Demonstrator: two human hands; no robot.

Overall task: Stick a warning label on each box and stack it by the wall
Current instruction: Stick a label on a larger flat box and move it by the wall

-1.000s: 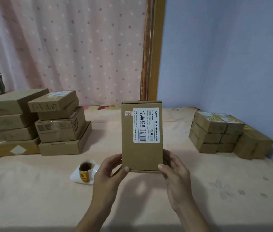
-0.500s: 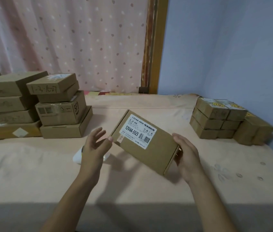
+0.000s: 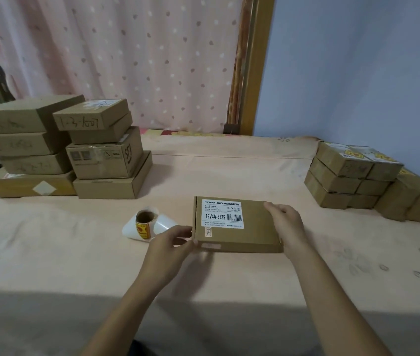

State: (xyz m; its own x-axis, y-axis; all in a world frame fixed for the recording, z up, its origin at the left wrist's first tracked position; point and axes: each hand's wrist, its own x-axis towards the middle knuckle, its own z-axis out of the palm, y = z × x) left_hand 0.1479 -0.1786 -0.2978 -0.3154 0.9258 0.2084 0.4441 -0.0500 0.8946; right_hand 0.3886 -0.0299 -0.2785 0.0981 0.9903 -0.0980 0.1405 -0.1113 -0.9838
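On the peach cloth-covered table (image 3: 49, 253), the flat brown cardboard box (image 3: 239, 237), upright a second ago, now lies flat beside the yellow-and-red warning-label roll (image 3: 144, 224) (ready for sticking, I judge), the left hand (image 3: 171, 244) gripping its near-left corner with curled fingers, the right hand (image 3: 284, 223) resting straight-fingered on top.

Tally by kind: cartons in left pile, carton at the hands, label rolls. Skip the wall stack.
Cartons in left pile: 8
Carton touched by left hand and right hand: 1
Label roll: 1
Total: 10
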